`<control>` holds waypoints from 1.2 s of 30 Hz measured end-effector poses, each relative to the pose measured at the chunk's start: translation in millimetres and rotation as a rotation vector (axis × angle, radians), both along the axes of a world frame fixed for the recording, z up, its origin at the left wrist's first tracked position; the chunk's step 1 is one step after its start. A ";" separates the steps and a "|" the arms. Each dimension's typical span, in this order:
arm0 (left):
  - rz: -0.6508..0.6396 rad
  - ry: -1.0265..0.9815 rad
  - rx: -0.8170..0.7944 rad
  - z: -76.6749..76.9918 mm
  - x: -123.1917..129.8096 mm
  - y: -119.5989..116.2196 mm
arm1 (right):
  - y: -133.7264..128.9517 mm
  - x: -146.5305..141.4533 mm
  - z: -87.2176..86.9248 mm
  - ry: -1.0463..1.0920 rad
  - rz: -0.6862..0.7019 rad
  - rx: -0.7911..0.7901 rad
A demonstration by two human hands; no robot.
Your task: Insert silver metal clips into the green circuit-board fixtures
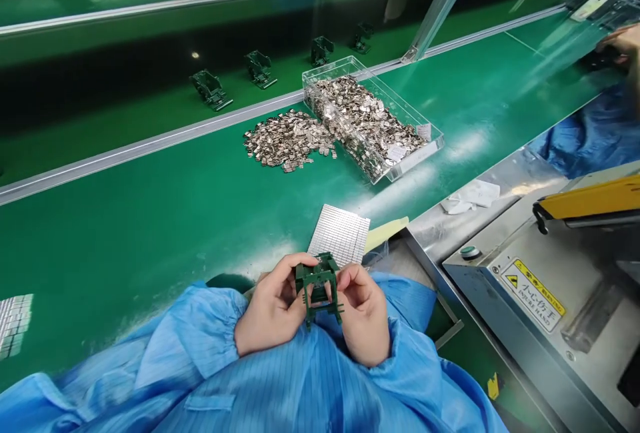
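both hands [273, 310] grip green frame [319, 283] near mat edge [480, 166].

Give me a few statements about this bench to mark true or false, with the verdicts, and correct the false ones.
The left hand and right hand hold a green frame: true.
The clear box is empty: false, it is full of small metal pieces.
A loose pile of metal pieces lies beside the box: true.
The machine at right has a red warning label: false, its label is yellow and white.
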State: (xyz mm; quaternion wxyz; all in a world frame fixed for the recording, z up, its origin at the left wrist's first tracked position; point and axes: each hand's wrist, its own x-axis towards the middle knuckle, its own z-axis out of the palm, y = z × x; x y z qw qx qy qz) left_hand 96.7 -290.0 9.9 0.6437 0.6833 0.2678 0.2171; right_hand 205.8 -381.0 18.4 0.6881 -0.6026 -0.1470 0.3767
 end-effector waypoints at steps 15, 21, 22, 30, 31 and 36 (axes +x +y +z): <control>-0.044 -0.119 -0.236 7.5 43.4 30.8 | -50.7 44.6 -53.3 -0.206 -0.174 -0.188; -0.098 -0.173 -0.249 -5.0 89.4 31.6 | -30.6 43.4 -66.5 -0.293 0.133 -0.064; -0.106 -0.176 -0.238 -7.6 92.2 31.0 | -27.9 43.0 -67.8 -0.306 0.138 -0.044; -0.123 -0.147 -0.145 -14.2 88.7 32.2 | -26.8 47.7 -88.6 -0.450 0.134 0.009; -0.127 -0.147 -0.140 -14.4 88.7 32.3 | -27.1 48.0 -90.4 -0.465 0.134 0.011; -0.123 -0.159 -0.130 -14.4 89.8 32.3 | -27.2 46.3 -96.4 -0.510 0.129 0.013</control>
